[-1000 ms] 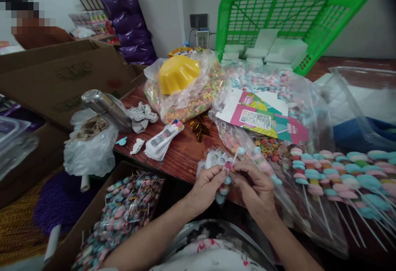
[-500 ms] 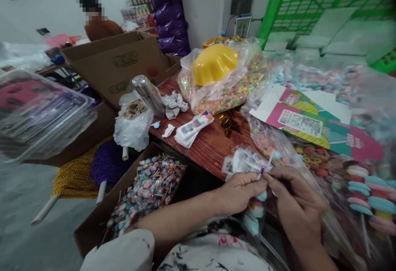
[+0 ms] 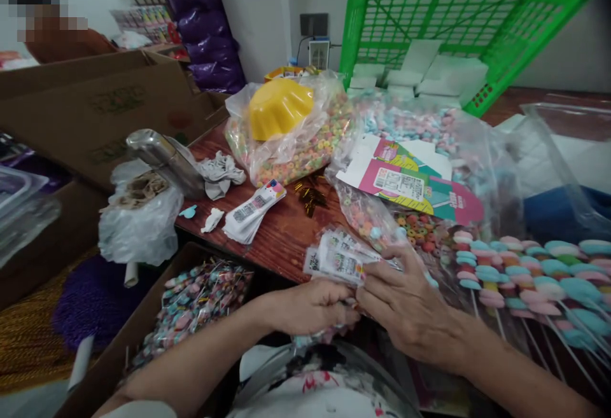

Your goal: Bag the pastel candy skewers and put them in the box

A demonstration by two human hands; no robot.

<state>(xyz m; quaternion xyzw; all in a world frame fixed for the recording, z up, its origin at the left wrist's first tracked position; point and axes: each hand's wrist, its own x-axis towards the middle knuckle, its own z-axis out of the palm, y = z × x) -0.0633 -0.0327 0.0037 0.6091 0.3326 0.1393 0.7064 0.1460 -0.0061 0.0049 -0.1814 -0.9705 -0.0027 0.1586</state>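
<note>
My left hand [image 3: 310, 306] is closed around a wrapped marshmallow skewer [image 3: 321, 336], whose pastel pieces show below the fingers in front of my lap. My right hand [image 3: 403, 306] meets it from the right, fingers bent, beside a pile of small clear bags with printed labels [image 3: 341, 257]. What its fingertips grip is hidden. On the right lie several unwrapped marshmallow skewers [image 3: 529, 271] with white sticks. Wrapped candy skewers [image 3: 205, 303] fill an open box at lower left.
A stack of printed cards [image 3: 252, 211], gold twist ties [image 3: 310, 196] and a steel flask [image 3: 165, 160] occupy the table. Behind are a yellow bowl [image 3: 280, 109] on a bag of ring candy [image 3: 305, 154], a flattened printed carton [image 3: 405, 179] and a green crate [image 3: 353, 30].
The view has swung right, showing more skewers and the crate. My hands have gone from pinching the upright skewer's wrapper top to a lower, flatter hold near the labelled bags.
</note>
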